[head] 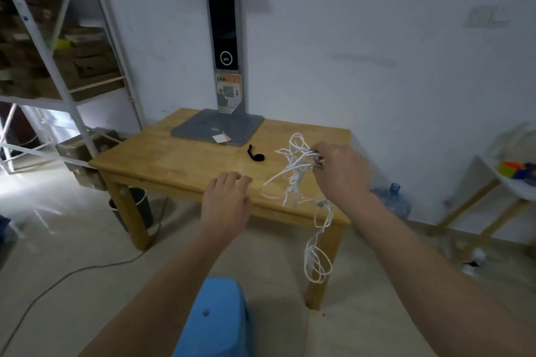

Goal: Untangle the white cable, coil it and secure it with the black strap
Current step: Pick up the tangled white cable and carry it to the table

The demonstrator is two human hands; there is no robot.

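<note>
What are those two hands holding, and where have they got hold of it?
The right hand grips the white cable at the upper part of its tangle. The left hand holds nothing.

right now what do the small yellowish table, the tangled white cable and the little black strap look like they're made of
Small yellowish table: looks like wood with a light smooth finish; joined planks and grain show.
Tangled white cable: probably plastic-sheathed; thin, smooth, bends in loose loops.
Little black strap: seemingly soft fabric, matte; too small to be sure.

I saw bare worktop (174, 159) open left of the black strap (255, 154). The lamp base (208, 127) blocked the far edge, and the tangled white cable (295, 171) crowded the right side, trailing over the near edge.
</note>
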